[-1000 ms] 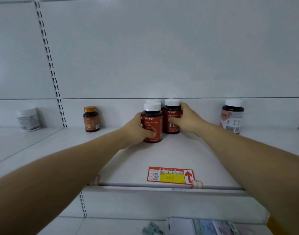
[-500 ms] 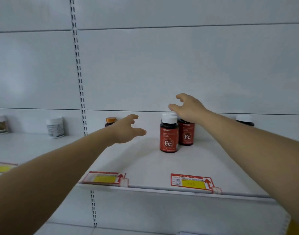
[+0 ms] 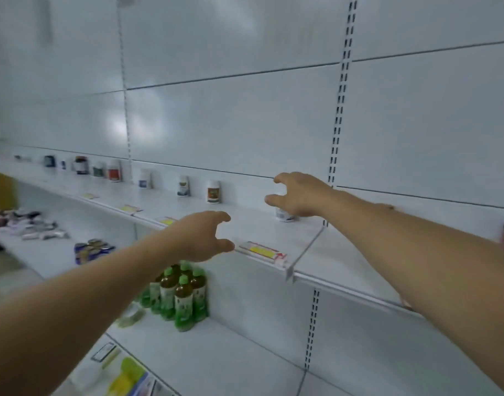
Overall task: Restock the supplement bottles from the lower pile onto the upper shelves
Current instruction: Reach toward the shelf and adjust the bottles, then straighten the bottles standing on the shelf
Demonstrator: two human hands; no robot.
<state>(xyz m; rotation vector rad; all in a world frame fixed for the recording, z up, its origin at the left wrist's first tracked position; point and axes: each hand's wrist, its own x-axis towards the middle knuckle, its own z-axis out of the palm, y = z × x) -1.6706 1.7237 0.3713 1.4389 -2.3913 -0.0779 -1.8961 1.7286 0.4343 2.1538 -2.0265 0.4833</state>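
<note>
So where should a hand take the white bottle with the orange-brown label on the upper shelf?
Wrap the grip around the white bottle with the orange-brown label at mid-body, coming from the front: it stands upright, apart from its neighbours, backed by the panel.

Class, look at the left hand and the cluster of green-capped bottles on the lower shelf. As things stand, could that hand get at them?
Probably yes. The left hand is empty and open, in front of the upper shelf's edge, with the green-capped bottles below it and nothing between.
</note>
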